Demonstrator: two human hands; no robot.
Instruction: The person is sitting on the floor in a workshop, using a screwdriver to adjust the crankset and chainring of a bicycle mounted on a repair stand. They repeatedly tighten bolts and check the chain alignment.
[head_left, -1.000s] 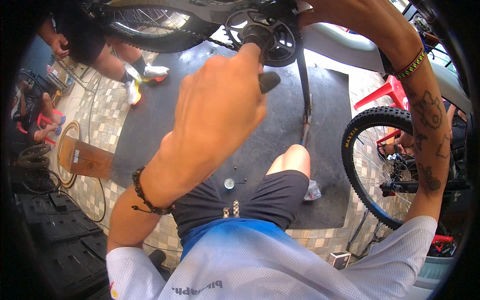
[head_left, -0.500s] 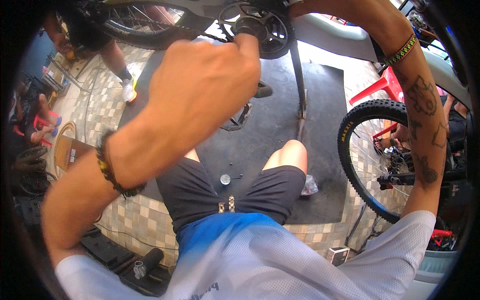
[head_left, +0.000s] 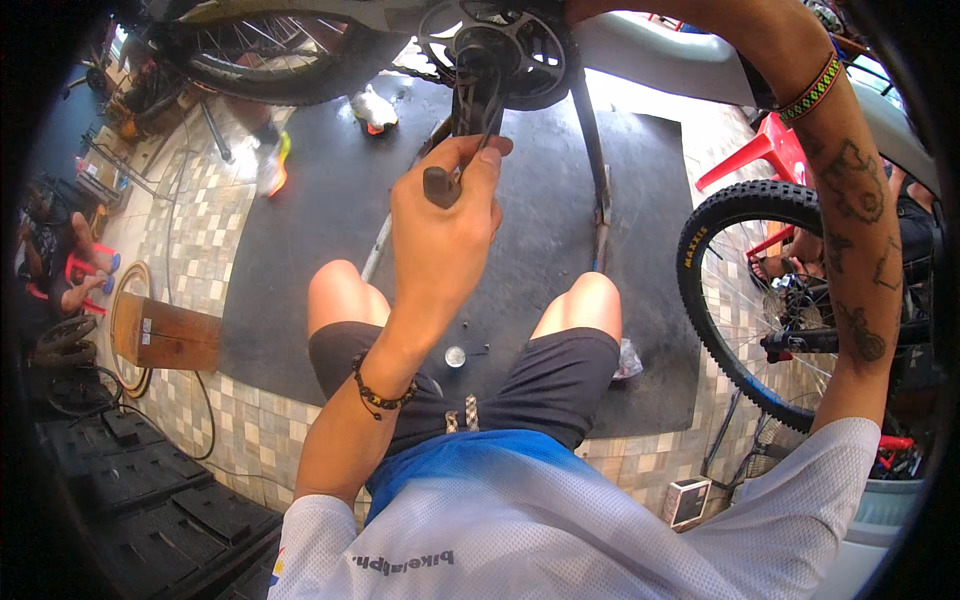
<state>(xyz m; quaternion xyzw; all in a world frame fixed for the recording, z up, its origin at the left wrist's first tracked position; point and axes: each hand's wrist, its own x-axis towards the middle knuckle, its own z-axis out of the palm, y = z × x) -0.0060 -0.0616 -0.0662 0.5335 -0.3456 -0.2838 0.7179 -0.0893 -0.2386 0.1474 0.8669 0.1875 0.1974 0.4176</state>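
At the top centre, a bicycle's chainring [head_left: 540, 55] faces me. A dark crank arm [head_left: 468, 105] extends from its middle down toward me. My left hand [head_left: 445, 225] is closed around the lower end of this arm, thumb and fingers pinched together. A dark stub [head_left: 440, 187] pokes out beside the fingers; whether it belongs to the crank or to a tool, I cannot make out. My right hand [head_left: 592, 10] reaches the bike at the top edge, where its fingers are cut off from view. A knobby tyre [head_left: 290, 85] hangs left of the chainring.
A black mat [head_left: 640, 330] lies under my knees, with a small round tin [head_left: 455, 357] on it. Stand legs [head_left: 600, 215] rise beyond. Another wheel [head_left: 705, 300] stands at the right near a red stool [head_left: 765, 150]. Black cases [head_left: 160, 500] lie lower left. A person's shoe [head_left: 277, 165] is far left.
My left hand has dropped from the chainring's middle and turned, now gripping lower down with the elbow drawn in. The pedal below has left view. The person's feet at far left have shifted.
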